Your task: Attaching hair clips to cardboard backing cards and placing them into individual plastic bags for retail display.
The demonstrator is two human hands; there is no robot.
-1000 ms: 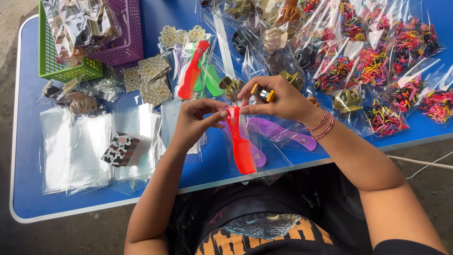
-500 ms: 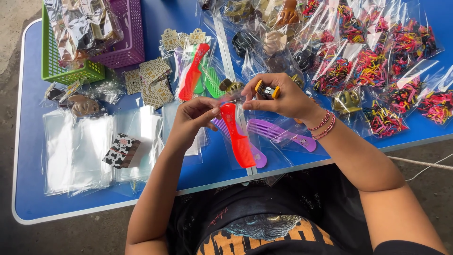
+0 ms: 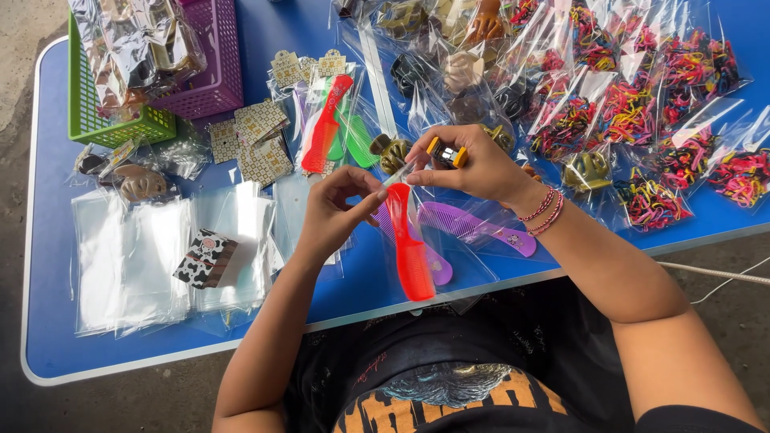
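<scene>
A blue table (image 3: 48, 321) with a pale rim carries a spread of small packaged goods, seen from above by the seated person working at its near edge. Across the far right corner lie many clear bags of bright elastic hair bands (image 3: 642, 112), overlapping one another. At the far left corner stand a green basket (image 3: 112, 124) and a purple basket (image 3: 212, 76), both filled with shiny wrapped items. Along the left side, near the front edge, rests a flat stack of empty clear sleeves (image 3: 128, 256), with a small black-and-white patterned box (image 3: 207, 258) lying on it. Toward the middle of the far side sit bagged hair claws (image 3: 465, 72) and a packet of red and green combs (image 3: 329, 120); patterned cards (image 3: 261, 136) lie just left of it.

At the centre of the front edge, a red comb (image 3: 409, 244) in a clear sleeve hangs upright between both hands, its handle uppermost, over two purple combs (image 3: 473, 224) lying on the table. The left hand (image 3: 337, 212) pinches the sleeve's top beside the comb's handle, fingers curled. The right hand (image 3: 473, 164) grips the sleeve's top edge with thumb and forefinger while also clasping a small yellow-and-black tool (image 3: 447, 152) in its fingers. Beaded bracelets (image 3: 544, 212) circle the right wrist.
</scene>
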